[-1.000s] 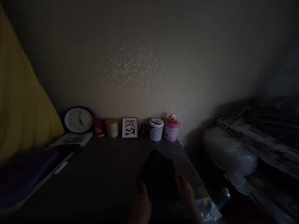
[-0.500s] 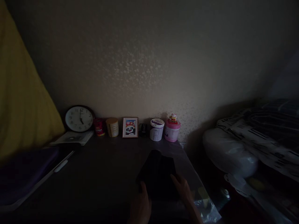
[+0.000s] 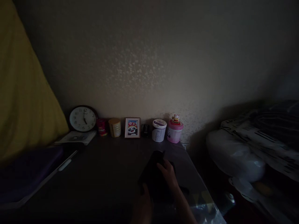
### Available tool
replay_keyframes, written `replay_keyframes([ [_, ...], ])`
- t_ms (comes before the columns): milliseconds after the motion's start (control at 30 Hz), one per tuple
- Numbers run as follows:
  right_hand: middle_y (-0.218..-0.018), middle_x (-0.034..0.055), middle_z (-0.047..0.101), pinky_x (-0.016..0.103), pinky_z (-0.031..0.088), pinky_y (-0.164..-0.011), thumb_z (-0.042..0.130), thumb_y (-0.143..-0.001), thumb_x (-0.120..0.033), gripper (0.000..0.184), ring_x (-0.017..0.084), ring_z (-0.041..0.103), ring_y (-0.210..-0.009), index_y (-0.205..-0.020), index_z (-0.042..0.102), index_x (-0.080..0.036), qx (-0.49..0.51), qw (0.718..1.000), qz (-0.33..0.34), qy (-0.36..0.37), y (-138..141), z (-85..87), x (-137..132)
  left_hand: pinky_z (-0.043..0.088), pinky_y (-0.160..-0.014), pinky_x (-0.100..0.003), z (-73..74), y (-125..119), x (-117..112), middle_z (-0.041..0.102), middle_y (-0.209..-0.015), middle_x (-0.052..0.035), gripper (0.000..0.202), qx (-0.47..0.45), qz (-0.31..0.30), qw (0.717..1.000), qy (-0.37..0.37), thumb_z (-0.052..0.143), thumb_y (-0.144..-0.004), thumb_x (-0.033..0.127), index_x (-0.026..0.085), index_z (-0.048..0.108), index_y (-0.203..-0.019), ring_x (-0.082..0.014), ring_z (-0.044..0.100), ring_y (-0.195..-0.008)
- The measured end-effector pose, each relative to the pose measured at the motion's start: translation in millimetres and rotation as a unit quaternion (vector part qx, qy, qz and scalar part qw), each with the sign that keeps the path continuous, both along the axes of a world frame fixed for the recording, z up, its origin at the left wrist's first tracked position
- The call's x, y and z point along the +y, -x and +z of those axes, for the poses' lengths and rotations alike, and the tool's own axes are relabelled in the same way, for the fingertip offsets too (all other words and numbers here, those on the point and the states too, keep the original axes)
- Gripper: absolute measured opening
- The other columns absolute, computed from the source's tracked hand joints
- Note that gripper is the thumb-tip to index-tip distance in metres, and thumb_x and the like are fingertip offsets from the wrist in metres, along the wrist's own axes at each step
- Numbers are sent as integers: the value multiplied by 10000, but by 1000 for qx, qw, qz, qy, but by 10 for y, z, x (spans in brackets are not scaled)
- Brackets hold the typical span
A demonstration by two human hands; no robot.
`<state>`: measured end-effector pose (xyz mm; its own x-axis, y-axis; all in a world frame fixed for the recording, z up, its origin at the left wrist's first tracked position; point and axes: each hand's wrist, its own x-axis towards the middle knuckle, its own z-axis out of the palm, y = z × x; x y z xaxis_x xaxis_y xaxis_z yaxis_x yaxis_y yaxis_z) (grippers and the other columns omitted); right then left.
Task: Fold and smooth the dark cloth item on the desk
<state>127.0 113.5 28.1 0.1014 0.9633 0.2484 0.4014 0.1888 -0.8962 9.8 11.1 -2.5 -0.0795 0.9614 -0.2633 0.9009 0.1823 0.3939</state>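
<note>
A black, soft-looking item [image 3: 153, 175], cloth or a bag, lies on the right part of the dark table; the dim light hides its details. My left hand [image 3: 144, 202] grips its near left edge, thumb on top and the other fingers lost in shadow. Across its upper right part reaches my right hand [image 3: 168, 174], fingers closed on the dark material. A small dark piece sticks up just beyond those fingers. Another dark strip [image 3: 184, 189] pokes out to the right of my right wrist.
Along the wall stand a round clock [image 3: 83, 119], a red can [image 3: 102, 127], a tan canister [image 3: 115, 128], a panda picture frame [image 3: 132, 128], a white tub [image 3: 159, 132] and a pink tub [image 3: 174, 133] topped by a figurine. Plastic-wrapped bundles [image 3: 235, 155] lie right of the table [image 3: 105, 174].
My right hand has moved from the item's right edge up and left onto its upper part. The left hand stays at the left edge. The view has shifted slightly.
</note>
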Motion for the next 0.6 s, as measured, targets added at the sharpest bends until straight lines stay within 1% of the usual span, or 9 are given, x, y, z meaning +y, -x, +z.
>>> replay_keyframes([
  [133, -928, 87, 680, 305, 490, -675, 566, -702, -359, 418, 242, 630, -855, -1074, 606, -171, -93, 995, 28, 17, 249, -83, 116, 436, -855, -378, -34, -29, 35, 543, -1186, -243, 555, 17, 17, 1000, -5, 312, -817, 113, 11, 224, -1356, -262, 575, -1024],
  [200, -955, 91, 676, 300, 490, -679, 559, -713, -319, 417, 243, 632, -880, -1106, 584, -182, -144, 989, 33, 29, 340, -128, 148, 436, -859, -403, -53, -34, 51, 552, -1172, -246, 545, 24, 19, 1000, -2, 308, -818, 117, 16, 248, -1351, -282, 576, -1020],
  [267, -972, 96, 673, 292, 485, -690, 559, -717, -289, 422, 241, 631, -904, -1124, 565, -179, -186, 981, 41, 46, 399, -151, 160, 448, -841, -407, -67, -37, 60, 608, -1086, -235, 530, 25, 13, 1000, 2, 278, -829, 123, 16, 262, -1347, -280, 605, -958],
  [333, -980, 111, 671, 285, 475, -706, 559, -723, -270, 433, 242, 625, -929, -1137, 543, -148, -220, 972, 49, 65, 429, -142, 155, 446, -846, -412, -71, -39, 62, 629, -1044, -228, 523, 26, 7, 1000, 6, 255, -834, 125, 16, 271, -1345, -280, 612, -939],
  [433, -953, 122, 678, 275, 456, -713, 553, -735, -259, 432, 241, 618, -946, -1142, 521, -117, -263, 960, 57, 78, 444, -91, 123, 394, -924, -438, -46, -25, 56, 569, -1158, -230, 530, 28, 0, 1000, 7, 283, -828, 129, 28, 270, -1349, -300, 555, -1054],
  [500, -888, 94, 693, 260, 445, -682, 544, -747, -265, 398, 228, 633, -902, -1126, 528, -143, -283, 954, 63, 78, 447, -54, 94, 386, -940, -434, -8, 14, 39, 535, -1208, -225, 552, 23, -7, 1000, 14, 318, -818, 130, 31, 245, -1357, -295, 540, -1079],
  [567, -832, 64, 699, 246, 431, -647, 513, -781, -302, 325, 209, 648, -838, -1076, 559, -173, -289, 952, 72, 72, 449, -27, 66, 397, -940, -419, 34, 73, 11, 504, -1246, -221, 592, 15, -21, 1000, 15, 362, -812, 159, 28, 202, -1367, -286, 529, -1098],
  [600, -816, 50, 700, 239, 425, -638, 483, -806, -327, 285, 197, 651, -816, -1037, 581, -190, -287, 952, 84, 67, 450, -17, 54, 359, -986, -414, 51, 104, -6, 424, -1321, -213, 626, 14, -32, 999, 5, 401, -809, 205, 33, 186, -1371, -287, 458, -1179],
])
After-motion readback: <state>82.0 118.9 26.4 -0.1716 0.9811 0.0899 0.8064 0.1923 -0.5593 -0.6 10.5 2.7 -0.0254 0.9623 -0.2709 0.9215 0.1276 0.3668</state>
